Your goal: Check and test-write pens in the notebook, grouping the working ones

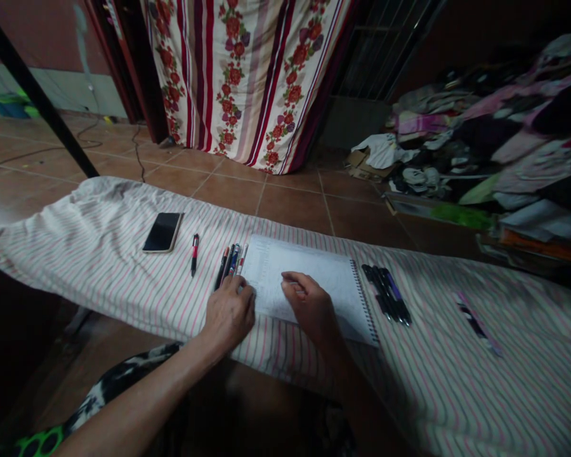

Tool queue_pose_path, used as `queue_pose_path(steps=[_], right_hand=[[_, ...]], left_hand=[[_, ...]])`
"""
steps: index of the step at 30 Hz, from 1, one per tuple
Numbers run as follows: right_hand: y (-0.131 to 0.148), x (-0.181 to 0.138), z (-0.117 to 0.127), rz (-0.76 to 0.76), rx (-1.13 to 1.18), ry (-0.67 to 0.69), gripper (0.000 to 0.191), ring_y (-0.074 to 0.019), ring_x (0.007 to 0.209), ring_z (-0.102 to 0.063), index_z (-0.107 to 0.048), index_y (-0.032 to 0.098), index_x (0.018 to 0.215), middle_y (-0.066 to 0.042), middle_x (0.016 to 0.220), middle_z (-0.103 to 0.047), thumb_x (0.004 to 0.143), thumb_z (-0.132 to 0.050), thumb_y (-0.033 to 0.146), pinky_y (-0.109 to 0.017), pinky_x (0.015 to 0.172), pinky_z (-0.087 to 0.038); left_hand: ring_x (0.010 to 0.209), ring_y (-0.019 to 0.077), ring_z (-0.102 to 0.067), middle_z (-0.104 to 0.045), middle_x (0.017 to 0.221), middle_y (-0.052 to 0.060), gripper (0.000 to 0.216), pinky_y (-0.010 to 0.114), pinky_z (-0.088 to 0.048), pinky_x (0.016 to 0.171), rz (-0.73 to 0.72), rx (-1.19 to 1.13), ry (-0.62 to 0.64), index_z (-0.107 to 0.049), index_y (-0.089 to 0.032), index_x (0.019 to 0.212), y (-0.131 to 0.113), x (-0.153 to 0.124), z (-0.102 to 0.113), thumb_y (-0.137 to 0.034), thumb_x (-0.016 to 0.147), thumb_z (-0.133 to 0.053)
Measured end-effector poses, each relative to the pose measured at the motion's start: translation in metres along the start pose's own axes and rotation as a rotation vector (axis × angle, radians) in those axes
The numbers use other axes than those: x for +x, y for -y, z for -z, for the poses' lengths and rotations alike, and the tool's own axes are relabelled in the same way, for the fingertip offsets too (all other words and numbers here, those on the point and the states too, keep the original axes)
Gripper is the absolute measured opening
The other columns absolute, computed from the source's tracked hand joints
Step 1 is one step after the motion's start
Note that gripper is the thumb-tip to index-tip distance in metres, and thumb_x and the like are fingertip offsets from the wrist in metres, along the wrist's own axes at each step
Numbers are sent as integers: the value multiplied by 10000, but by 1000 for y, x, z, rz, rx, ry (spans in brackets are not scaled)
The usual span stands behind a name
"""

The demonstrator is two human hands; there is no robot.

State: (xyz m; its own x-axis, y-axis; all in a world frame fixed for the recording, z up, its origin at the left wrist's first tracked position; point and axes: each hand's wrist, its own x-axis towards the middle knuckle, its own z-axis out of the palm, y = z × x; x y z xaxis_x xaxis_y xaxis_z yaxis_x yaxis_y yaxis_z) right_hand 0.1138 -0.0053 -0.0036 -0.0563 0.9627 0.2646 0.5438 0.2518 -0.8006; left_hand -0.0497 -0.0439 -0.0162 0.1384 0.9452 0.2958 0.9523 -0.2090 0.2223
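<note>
My left hand (231, 309) rests on the cloth at the notebook's left edge. Its fingers are bent and closed around the lower ends of a row of several pens (229, 261); the fingertips are partly hidden. Over the page of a spiral notebook (309, 261), my right hand (313, 306) hovers or rests with its fingers curled, thumb near the index finger, and nothing visible in them. The page carries faint marks too dim to read. Right of the wire binding lies a group of dark pens (387, 297), one with a purple part.
A striped cloth (276, 352) covers the table. A red and black pen (195, 255) and a phone (162, 232) lie on the left; a pink and black pen-like item (478, 324) lies far right. Beyond are a floral curtain (238, 82) and heaped clothes (504, 120).
</note>
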Motion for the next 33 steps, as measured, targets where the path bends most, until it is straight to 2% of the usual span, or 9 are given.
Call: queue_pose_path(steps=[7,11,17,24,33], right_hand=[[-13,-7,-18,23,-96,57,226,-171,737,-640,-636,162,891,-91,917,-661,803,-448,251,-289,652,-525],[-14,-11,-26,93,-129,105,217,-167,738,-633,-634,154,887,-88,899,-659,811,-443,223,-288,677,-517],[-20,-13,-27,133,-129,103,209,-172,773,-623,-626,164,888,-76,894,-651,824,-435,221,-304,713,-509],[-22,-12,-27,140,-133,101,198,-187,804,-619,-627,184,872,-71,888,-652,819,-439,219,-317,720,-512],[-22,-9,-32,143,-181,140,212,-203,826,-612,-628,166,863,-81,883,-656,834,-427,226,-339,754,-490]], left_hand=[[870,184,-545,-591,945,48,261,280,-421,640,158,38,31,-630,-225,914,28,-3,10,-297,882,-381],[834,175,-561,-591,959,45,248,268,-400,577,201,48,65,-631,-233,942,33,-3,9,-284,869,-400],[819,164,-575,-595,971,44,270,255,-379,555,257,37,100,-614,-232,992,38,1,12,-261,877,-371],[806,176,-574,-580,950,47,261,252,-353,523,256,68,122,-610,-243,985,38,3,13,-267,876,-375],[740,176,-564,-547,928,42,274,256,-315,492,240,117,84,-596,-269,995,40,3,5,-270,886,-345]])
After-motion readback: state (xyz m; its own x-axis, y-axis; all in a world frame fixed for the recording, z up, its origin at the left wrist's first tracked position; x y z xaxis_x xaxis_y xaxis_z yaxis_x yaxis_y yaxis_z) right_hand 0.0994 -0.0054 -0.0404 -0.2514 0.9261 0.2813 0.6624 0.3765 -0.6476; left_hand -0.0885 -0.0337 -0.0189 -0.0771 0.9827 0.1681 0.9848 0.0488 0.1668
